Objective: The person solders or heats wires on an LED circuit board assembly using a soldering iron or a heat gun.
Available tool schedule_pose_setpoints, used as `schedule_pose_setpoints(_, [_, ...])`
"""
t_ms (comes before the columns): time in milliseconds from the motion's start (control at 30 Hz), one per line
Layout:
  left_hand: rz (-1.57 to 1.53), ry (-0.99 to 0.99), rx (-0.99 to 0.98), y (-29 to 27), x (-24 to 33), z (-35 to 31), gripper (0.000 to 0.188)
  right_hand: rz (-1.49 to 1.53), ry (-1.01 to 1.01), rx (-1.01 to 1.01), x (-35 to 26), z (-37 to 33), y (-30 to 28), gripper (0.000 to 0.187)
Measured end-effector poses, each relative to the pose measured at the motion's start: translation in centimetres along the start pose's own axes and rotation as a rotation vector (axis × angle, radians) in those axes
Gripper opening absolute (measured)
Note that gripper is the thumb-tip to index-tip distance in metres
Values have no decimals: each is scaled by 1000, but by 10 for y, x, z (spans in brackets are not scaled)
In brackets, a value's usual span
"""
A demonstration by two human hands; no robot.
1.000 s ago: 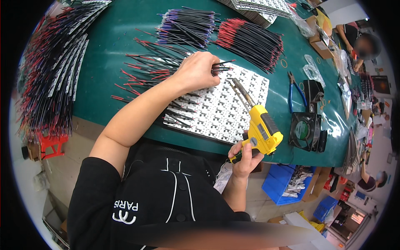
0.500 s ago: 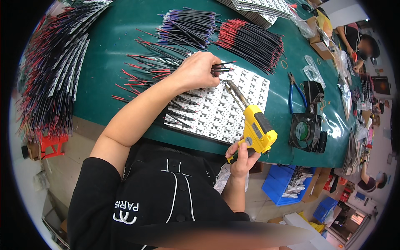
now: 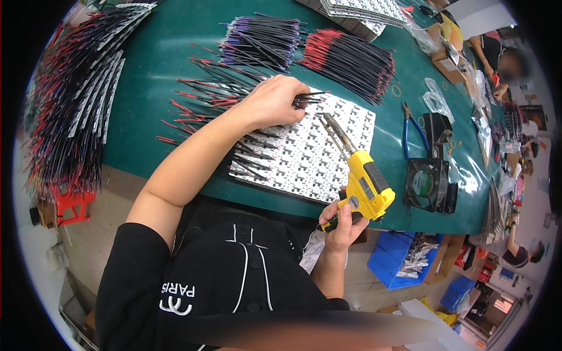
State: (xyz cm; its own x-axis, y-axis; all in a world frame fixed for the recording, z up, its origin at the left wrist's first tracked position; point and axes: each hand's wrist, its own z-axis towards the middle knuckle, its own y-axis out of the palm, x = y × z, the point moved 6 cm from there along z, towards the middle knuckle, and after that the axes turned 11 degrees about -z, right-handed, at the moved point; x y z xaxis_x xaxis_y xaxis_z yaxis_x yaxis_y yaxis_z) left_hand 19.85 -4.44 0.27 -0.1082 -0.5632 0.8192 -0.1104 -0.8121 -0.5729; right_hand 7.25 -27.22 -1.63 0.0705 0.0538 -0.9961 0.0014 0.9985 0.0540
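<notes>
My right hand (image 3: pixel 344 229) is closed round the grip of a yellow soldering gun (image 3: pixel 364 186). The gun's long metal tip points up and left, over a white panel of small circuit boards (image 3: pixel 304 161). My left hand (image 3: pixel 275 100) is closed above the panel's upper part, holding several black wires (image 3: pixel 310 98) whose ends stick out to the right of the fingers. More black wires with red ends (image 3: pixel 202 99) lie in rows along the panel's left side and reach past its edge. The gun's tip is apart from the wires I hold.
Behind the panel lie a bundle of black and purple wires (image 3: pixel 263 41) and a black and red bundle (image 3: pixel 351 64). To the right are blue-handled pliers (image 3: pixel 408 131) and a fan (image 3: pixel 426 184). Wired boards (image 3: pixel 76 99) are piled at left. A co-worker (image 3: pixel 494 55) sits far right.
The soldering gun and my right hand have moved slightly right and down, taking the tip away from the wires. My left hand stays nearly in place, still holding the wires.
</notes>
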Motion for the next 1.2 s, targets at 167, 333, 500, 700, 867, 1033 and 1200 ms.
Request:
schedule_pose_setpoints(167, [5,257,280,-28,2,-5,12,-14,12,18,2,-3,-4,36])
schedule_pose_setpoints(333, [22,257,519,-61,50,-27,14,1,23,79,4,-7,-10,37])
schedule_pose_setpoints(500, [-87,159,216,-12,24,-24,14,3,33,33,5,-8,-9,38])
schedule_pose_setpoints(700, [-109,7,146,4,9,-22,18,-2,50,6,4,-11,-6,39])
schedule_pose_setpoints(867, [-193,-9,167,4,1,-24,20,81,68,-4,6,-13,-5,33])
schedule_pose_setpoints(1033, [-178,-69,157,4,-2,-23,19,10,33,-20,6,-14,-3,35])
schedule_pose_setpoints(1200, [-145,-37,192,4,-1,-23,19,40,37,-31,9,-14,-3,28])
